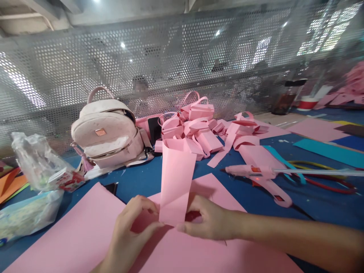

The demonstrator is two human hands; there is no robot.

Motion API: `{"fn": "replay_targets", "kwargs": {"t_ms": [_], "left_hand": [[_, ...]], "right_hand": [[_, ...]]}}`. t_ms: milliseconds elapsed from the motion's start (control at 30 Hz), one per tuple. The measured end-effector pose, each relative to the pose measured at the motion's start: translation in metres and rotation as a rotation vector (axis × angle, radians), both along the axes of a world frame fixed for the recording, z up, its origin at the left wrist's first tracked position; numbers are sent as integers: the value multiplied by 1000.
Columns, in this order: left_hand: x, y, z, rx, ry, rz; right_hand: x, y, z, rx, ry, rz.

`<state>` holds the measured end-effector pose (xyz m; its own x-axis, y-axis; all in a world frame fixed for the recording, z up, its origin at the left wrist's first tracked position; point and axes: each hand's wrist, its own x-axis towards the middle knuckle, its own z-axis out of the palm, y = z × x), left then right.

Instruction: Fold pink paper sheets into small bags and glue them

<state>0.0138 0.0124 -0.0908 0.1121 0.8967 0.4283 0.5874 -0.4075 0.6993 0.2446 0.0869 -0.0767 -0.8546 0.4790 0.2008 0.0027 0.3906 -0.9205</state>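
Observation:
My left hand (129, 231) and my right hand (209, 222) both pinch the bottom end of a folded pink paper bag (176, 178), which stands upright over large pink paper sheets (71, 239) on the blue table. My left fingers hold its lower left corner and my right fingers its lower right corner. Behind it lies a pile of finished pink paper bags with handles (193, 125).
A pink glue gun (257, 175) lies to the right, with red-handled scissors (327, 184) beyond. A pink backpack (109, 132) stands at the back left, plastic bags (36, 167) at far left. Coloured paper sheets (327, 151) lie at right. A perforated metal screen (170, 57) closes the back.

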Motion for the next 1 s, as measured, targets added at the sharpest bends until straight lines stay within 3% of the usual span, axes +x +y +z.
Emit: {"fn": "replay_targets", "kwargs": {"t_ms": [300,600,800,1000], "left_hand": [[1,-1,1,40,-19,29],[3,0,0,49,-39,49],[3,1,1,39,-71,53],[6,0,4,72,38,71]], "right_hand": [[-1,-1,3,9,57,25],[3,-4,-3,42,-72,-17],[0,-6,0,166,-23,-58],[-4,-5,2,241,0,-99]]}}
